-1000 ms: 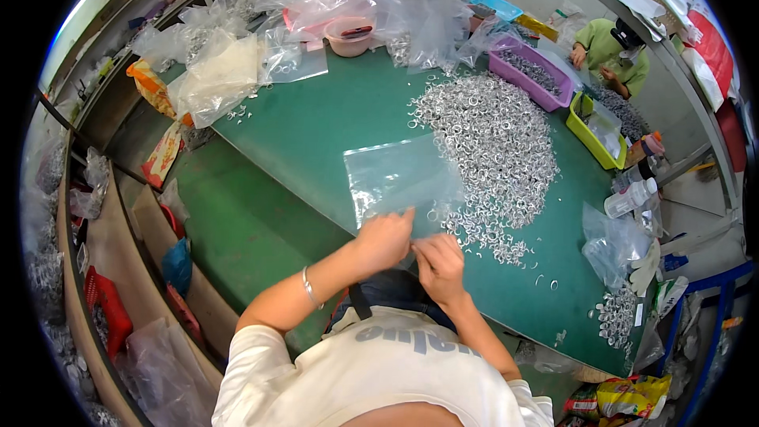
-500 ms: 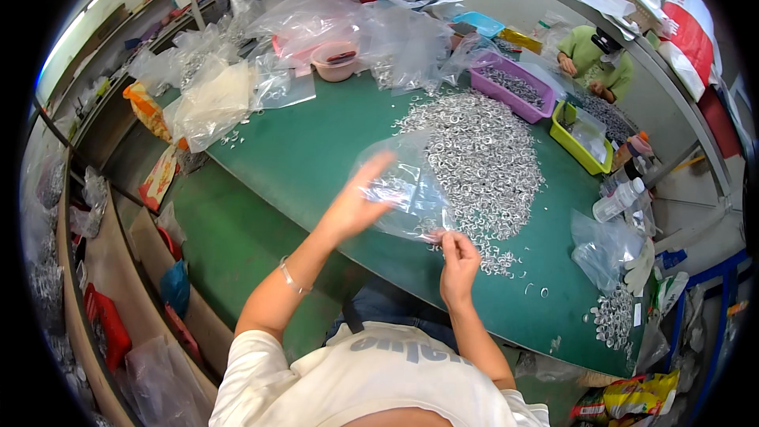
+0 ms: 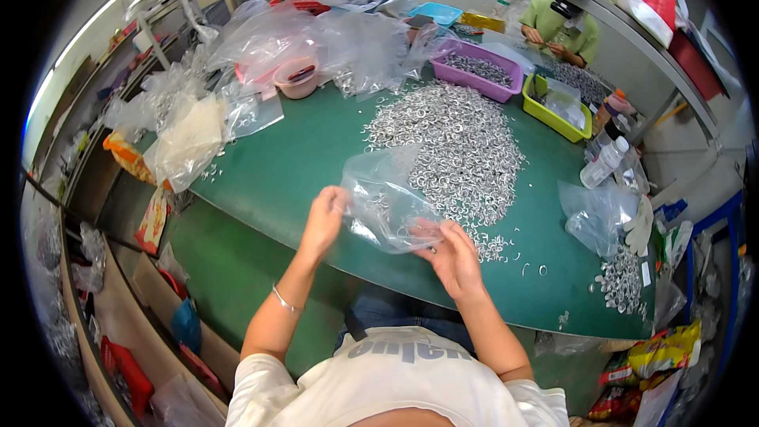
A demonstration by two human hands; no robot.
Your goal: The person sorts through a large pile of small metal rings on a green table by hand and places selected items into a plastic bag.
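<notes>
A clear plastic bag is stretched between my two hands above the green table, just left of a pile of small silvery metal rings. My left hand pinches the bag's left edge with its fingers closed. On the opposite side my right hand grips the bag between thumb and fingers, some of the fingers showing through the film. A few silvery shapes show through the bag; I cannot tell whether they lie inside it or behind it.
A purple basket and a lime-green basket stand behind the pile. Heaped plastic bags and a pink bowl fill the back left. Bottles and loose metal pieces lie right. A person works at the far right.
My left hand has come down and left and now pinches the bag's edge. My right hand has turned, its fingers spread more along the bag. The view has shifted slightly.
</notes>
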